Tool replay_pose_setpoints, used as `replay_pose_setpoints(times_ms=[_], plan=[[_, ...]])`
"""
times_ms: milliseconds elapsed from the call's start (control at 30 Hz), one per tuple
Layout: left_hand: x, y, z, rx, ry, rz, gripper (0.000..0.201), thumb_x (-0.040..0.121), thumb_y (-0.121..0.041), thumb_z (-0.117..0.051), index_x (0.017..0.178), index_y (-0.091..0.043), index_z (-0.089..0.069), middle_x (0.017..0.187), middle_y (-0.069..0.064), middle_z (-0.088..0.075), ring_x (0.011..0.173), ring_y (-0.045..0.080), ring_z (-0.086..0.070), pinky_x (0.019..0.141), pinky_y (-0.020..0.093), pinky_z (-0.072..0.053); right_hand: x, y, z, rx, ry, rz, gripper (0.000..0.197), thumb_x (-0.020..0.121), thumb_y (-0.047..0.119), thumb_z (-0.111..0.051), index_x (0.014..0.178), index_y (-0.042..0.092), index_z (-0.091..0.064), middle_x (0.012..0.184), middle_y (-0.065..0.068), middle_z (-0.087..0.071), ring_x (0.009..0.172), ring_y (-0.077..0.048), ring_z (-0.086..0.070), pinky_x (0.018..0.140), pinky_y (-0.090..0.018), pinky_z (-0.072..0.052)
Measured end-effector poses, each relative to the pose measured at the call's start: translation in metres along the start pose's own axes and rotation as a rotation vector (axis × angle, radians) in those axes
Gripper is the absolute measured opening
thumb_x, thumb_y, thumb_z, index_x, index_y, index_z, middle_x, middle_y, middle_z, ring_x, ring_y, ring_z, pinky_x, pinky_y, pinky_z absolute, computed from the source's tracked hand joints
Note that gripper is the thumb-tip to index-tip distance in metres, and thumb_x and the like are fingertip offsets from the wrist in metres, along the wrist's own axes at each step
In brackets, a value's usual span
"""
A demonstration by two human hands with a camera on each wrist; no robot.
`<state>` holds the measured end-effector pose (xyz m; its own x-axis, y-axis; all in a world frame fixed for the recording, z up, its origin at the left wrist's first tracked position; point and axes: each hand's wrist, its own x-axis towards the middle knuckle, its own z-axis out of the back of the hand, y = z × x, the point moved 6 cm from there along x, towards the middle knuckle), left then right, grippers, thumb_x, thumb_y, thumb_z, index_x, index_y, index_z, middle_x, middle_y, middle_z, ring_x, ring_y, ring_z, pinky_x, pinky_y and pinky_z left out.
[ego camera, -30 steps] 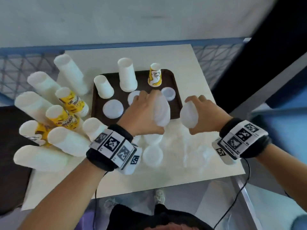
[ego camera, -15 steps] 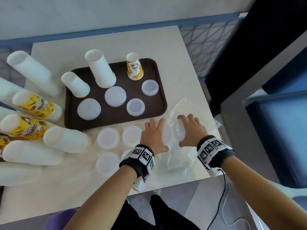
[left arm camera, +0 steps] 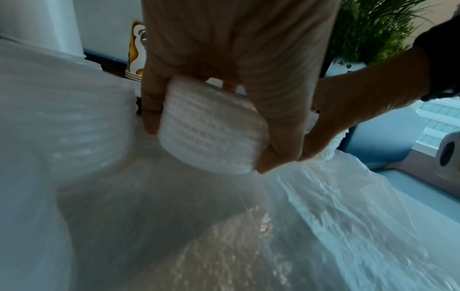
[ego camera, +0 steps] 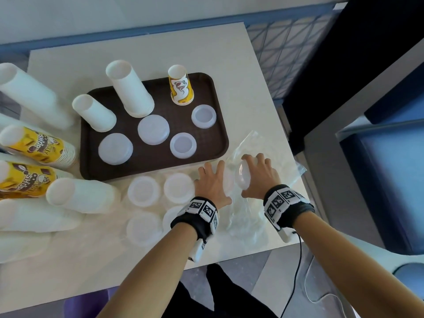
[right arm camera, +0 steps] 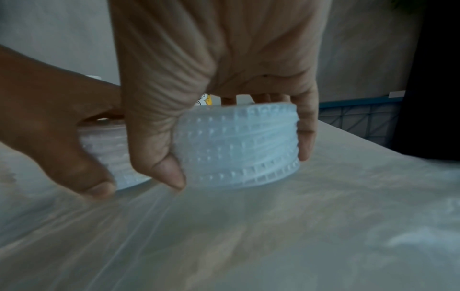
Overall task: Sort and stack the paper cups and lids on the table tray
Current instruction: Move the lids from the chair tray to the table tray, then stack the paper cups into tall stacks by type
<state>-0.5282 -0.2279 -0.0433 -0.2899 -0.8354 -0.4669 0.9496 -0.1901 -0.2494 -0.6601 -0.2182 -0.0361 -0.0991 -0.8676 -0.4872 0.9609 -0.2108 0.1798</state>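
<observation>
Two bare hands work side by side at the near edge of a pale counter (ego camera: pixel 241 65), each grasping its own short stack of translucent plastic lids. The left hand (ego camera: pixel 212 183) curls thumb and fingers around a stack of lids (left arm camera: pixel 211 133) held slightly above a crinkled clear plastic bag (ego camera: pixel 250 216) that lies spread under both hands. Just to its right, nearly touching it, the right hand (ego camera: pixel 260 177) grips a second stack of lids (right arm camera: pixel 239 145), tilted on edge, thumb on one side and fingers on the other. Beyond the hands sits a dark brown tray (ego camera: pixel 211 88) carrying three upside-down stacks of cups: two white ones (ego camera: pixel 128 92) and a yellow printed one (ego camera: pixel 181 88), with four lid piles (ego camera: pixel 153 129) in front of them. To the left of the left hand, more lid piles (ego camera: pixel 143 191) stand on the counter beside the tray. Farther left, long sleeves of white cups (ego camera: pixel 80 195) and yellow printed cups (ego camera: pixel 39 145) lie on their sides.
</observation>
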Motion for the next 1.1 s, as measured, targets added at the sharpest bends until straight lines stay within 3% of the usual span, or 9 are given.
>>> replay_pose_setpoints(times_ms=[267, 433, 567, 700, 800, 933, 1100], plan=[[0.003, 0.009, -0.014, 0.038, 0.004, 0.03, 0.105, 0.061, -0.038, -0.078, 0.142, -0.022, -0.012, 0.136, 0.014, -0.025, 0.119, 0.032, -0.034, 0.093, 0.04, -0.042, 0.001, -0.008, -0.013, 0.0, 0.01, -0.027, 0.101, 0.057, 0.038, -0.082, 0.137, 0.023, -0.022, 0.128, -0.009, -0.034, 0.114, -0.029, -0.039, 0.086, -0.04, -0.049], [0.002, 0.008, -0.015, 0.048, 0.0, -0.008, 0.118, 0.062, -0.049, -0.076, 0.147, -0.02, 0.001, 0.148, 0.021, -0.01, 0.135, 0.039, -0.018, 0.113, 0.047, -0.021, -0.004, -0.014, -0.011, 0.027, -0.035, -0.035, 0.12, 0.055, 0.047, -0.083, 0.146, 0.028, -0.006, 0.147, -0.011, -0.017, 0.133, -0.031, -0.026, 0.1, -0.046, -0.041], [-0.002, 0.006, -0.011, 0.023, 0.003, -0.04, 0.122, 0.065, -0.051, -0.074, 0.147, -0.019, 0.01, 0.152, 0.022, -0.001, 0.142, 0.04, 0.001, 0.117, 0.051, -0.008, -0.008, -0.015, -0.002, 0.05, -0.062, -0.03, 0.126, 0.052, 0.051, -0.083, 0.147, 0.029, -0.001, 0.152, -0.012, -0.01, 0.137, -0.031, -0.02, 0.106, -0.047, -0.033], [-0.01, 0.005, -0.003, -0.008, -0.011, -0.086, 0.123, 0.066, -0.052, -0.073, 0.147, -0.017, 0.013, 0.153, 0.022, 0.002, 0.143, 0.038, 0.002, 0.116, 0.049, -0.006, -0.015, -0.011, 0.01, 0.076, -0.117, -0.014, 0.125, 0.053, 0.054, -0.081, 0.147, 0.025, -0.003, 0.151, -0.014, -0.013, 0.14, -0.032, -0.017, 0.112, -0.049, -0.024], [-0.024, 0.007, 0.014, -0.114, -0.067, -0.129, 0.117, 0.07, -0.049, -0.072, 0.147, -0.018, 0.01, 0.154, 0.021, -0.001, 0.143, 0.036, -0.004, 0.116, 0.045, -0.01, -0.022, 0.005, 0.025, 0.112, -0.195, 0.06, 0.11, 0.06, 0.05, -0.079, 0.146, 0.022, -0.017, 0.149, -0.016, -0.023, 0.139, -0.031, -0.02, 0.113, -0.047, -0.022], [-0.051, 0.027, 0.052, -0.278, -0.163, -0.176, 0.095, 0.08, -0.042, -0.065, 0.149, -0.019, -0.005, 0.154, 0.017, -0.011, 0.142, 0.031, -0.017, 0.114, 0.038, -0.018, -0.033, 0.048, 0.056, 0.222, -0.314, 0.239, 0.072, 0.072, 0.034, -0.074, 0.135, 0.015, -0.043, 0.132, -0.015, -0.047, 0.127, -0.03, -0.039, 0.108, -0.039, -0.029], [-0.096, 0.082, 0.099, -0.387, -0.374, -0.172, 0.062, 0.083, -0.029, -0.064, 0.137, -0.013, -0.037, 0.136, 0.008, -0.041, 0.123, 0.026, -0.045, 0.097, 0.04, -0.044, -0.041, 0.135, 0.072, 0.408, -0.324, 0.46, 0.041, 0.078, 0.021, -0.07, 0.117, 0.011, -0.059, 0.114, -0.011, -0.061, 0.104, -0.025, -0.059, 0.092, -0.037, -0.047]])
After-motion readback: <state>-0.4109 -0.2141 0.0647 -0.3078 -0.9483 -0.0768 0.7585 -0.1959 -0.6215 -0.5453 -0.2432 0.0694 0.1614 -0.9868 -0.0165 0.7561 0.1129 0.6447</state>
